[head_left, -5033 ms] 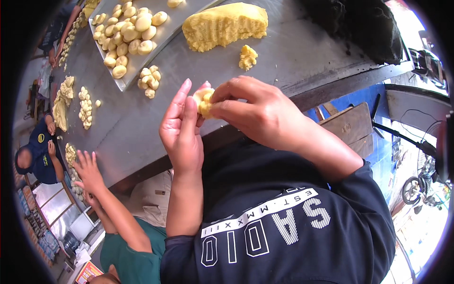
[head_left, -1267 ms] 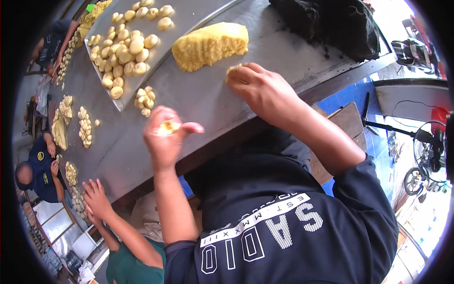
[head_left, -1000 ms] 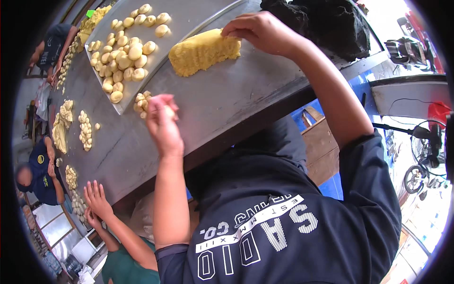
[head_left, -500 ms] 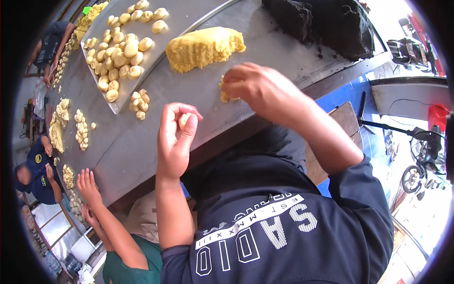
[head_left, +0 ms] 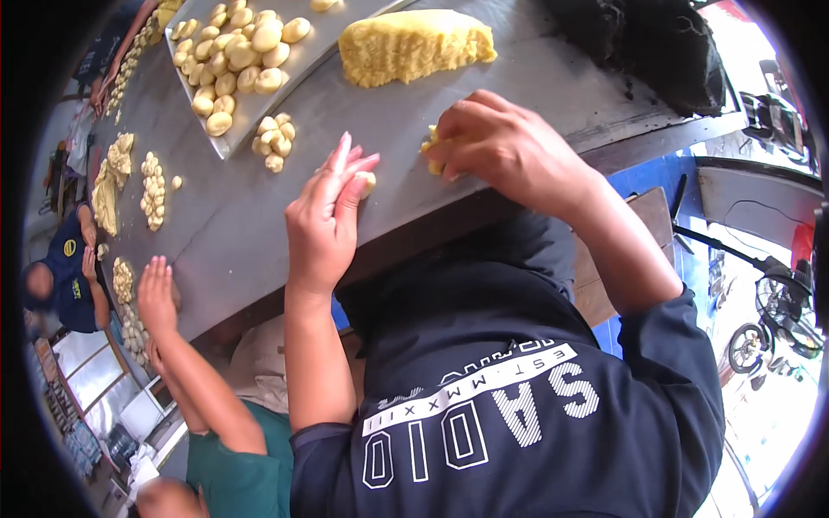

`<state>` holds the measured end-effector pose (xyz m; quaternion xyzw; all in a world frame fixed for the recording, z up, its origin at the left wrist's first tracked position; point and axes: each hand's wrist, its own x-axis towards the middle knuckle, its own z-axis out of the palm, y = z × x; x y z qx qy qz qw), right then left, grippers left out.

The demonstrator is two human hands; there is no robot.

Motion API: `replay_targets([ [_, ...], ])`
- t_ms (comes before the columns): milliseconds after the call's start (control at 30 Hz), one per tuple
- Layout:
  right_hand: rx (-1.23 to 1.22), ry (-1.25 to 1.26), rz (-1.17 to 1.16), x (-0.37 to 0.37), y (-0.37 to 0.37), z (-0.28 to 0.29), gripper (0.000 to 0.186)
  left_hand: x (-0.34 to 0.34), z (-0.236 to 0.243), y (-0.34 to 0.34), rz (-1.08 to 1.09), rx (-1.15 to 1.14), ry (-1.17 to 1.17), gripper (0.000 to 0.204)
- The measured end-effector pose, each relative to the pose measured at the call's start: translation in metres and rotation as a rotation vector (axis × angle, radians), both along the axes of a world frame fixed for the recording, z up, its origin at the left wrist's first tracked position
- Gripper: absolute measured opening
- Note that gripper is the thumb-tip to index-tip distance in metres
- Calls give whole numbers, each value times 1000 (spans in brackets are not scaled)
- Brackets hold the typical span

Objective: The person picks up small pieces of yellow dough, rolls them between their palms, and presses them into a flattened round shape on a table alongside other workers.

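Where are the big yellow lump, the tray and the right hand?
Big yellow lump point(head_left: 416, 50): head view, middle of its rough side.
Tray point(head_left: 323, 34): head view, bare floor near its rim.
Right hand point(head_left: 508, 148): head view, back of the hand.

A grey metal table point(head_left: 229, 246) runs diagonally across the upper frame. At right, a brown wooden board point(head_left: 643, 226) adjoins a blue surface point(head_left: 637, 183); strong daylight overexposes the right edge. Framed pale panels point(head_left: 93, 375) stand lower left.

The right hand point(head_left: 511, 155) toward one o'clock hides much of a small yellow lump point(head_left: 430, 143) from me, and at ten the left hand point(head_left: 323, 223) covers part of a pale piece point(head_left: 370, 184). At eleven, the top edge cuts off the tray point(head_left: 250, 112).
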<state>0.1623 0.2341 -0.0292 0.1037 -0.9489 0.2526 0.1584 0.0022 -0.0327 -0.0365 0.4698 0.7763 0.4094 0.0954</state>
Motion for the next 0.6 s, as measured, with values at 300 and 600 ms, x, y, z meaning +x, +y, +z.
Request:
replay_targets([
  [300,-115,14,21,-13,-7,3,18,3,-3,-30,49,14,-456,54],
  [600,5,-101,-305,-10,-38,2,43,26,1,-14,113,-25,342,48],
])
